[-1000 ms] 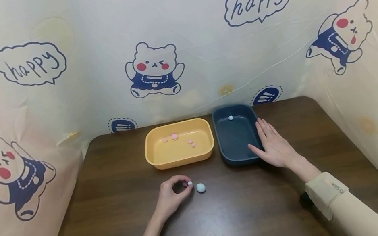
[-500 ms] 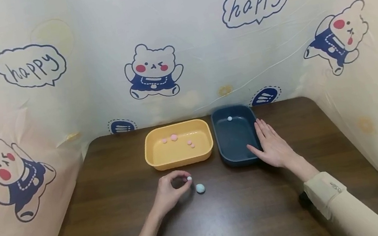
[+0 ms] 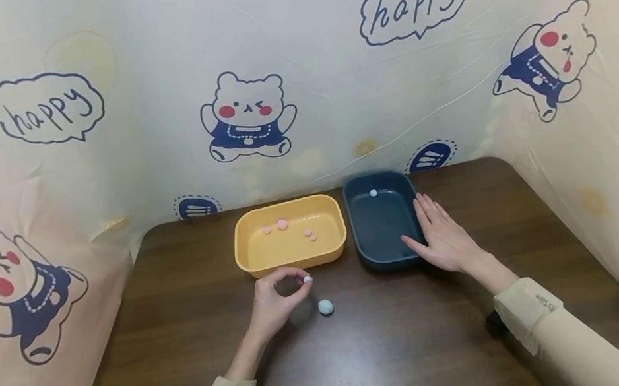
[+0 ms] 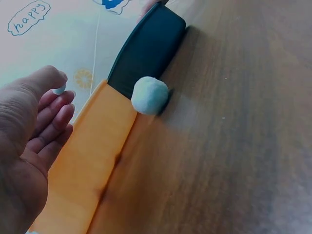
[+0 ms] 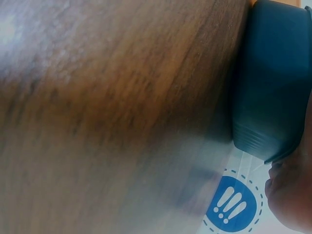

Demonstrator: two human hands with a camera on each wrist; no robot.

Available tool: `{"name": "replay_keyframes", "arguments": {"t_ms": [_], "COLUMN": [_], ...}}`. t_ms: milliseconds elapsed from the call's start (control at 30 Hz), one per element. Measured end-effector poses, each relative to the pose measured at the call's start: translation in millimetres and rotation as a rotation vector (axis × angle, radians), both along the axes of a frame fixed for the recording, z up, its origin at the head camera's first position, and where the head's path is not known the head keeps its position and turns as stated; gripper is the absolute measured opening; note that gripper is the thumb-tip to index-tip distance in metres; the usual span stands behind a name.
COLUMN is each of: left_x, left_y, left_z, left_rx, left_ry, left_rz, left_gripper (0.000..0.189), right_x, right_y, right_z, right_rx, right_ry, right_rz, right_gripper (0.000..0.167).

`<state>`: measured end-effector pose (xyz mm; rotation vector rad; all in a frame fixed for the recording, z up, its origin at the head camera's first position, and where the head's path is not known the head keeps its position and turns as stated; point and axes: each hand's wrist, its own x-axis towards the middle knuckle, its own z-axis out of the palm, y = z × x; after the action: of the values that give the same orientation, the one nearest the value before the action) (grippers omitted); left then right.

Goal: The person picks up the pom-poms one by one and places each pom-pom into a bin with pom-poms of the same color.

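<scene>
My left hand (image 3: 278, 301) pinches a small pale blue pompom (image 4: 59, 89) between thumb and index finger, raised just in front of the yellow tray (image 3: 266, 263). A larger pale blue pompom (image 3: 325, 307) lies on the table to the right of that hand; it shows round and fuzzy in the left wrist view. My right hand (image 3: 445, 239) rests with straight fingers against the right side of the dark blue tray (image 3: 384, 235), thumb over its rim. One small pale pompom (image 3: 373, 193) lies near the far end inside that tray.
Several pink pompoms (image 3: 282, 224) of different sizes lie in the yellow tray. Both trays stand close side by side near the back of the brown wooden table (image 3: 381, 349). A printed curtain (image 3: 321, 71) hangs behind and around the table.
My left hand has lifted the small pompom off the table and moved it slightly away from me, towards the yellow tray. The right hand keeps its place at the blue tray.
</scene>
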<state>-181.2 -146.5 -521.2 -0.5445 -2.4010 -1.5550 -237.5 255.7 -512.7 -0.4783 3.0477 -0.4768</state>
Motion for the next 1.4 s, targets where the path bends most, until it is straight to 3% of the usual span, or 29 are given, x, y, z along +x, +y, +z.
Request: {"name": "replay_keyframes", "arguments": {"t_ms": [500, 767, 1400], "left_x": [-25.1, -41.5, -70.1], "left_y": [20.3, 35.7, 76.2], "left_z": [17.4, 21.4, 15.2], "left_rx": [-0.017, -0.012, -0.031], "left_ry": [0.066, 0.077, 0.001], "left_rz": [-0.034, -0.067, -0.119], "left_gripper": [0.014, 0.014, 0.012], "right_x": [-0.8, -1.3, 0.3], "right_y": [1, 1, 0], "right_z": [-1.2, -2.7, -2.9], "right_rx": [-0.001, 0.001, -0.008], "right_ry": [-0.003, 0.008, -0.007], "right_rz": [0.004, 0.002, -0.007], "right_gripper": [0.098, 0.097, 0.098]}}
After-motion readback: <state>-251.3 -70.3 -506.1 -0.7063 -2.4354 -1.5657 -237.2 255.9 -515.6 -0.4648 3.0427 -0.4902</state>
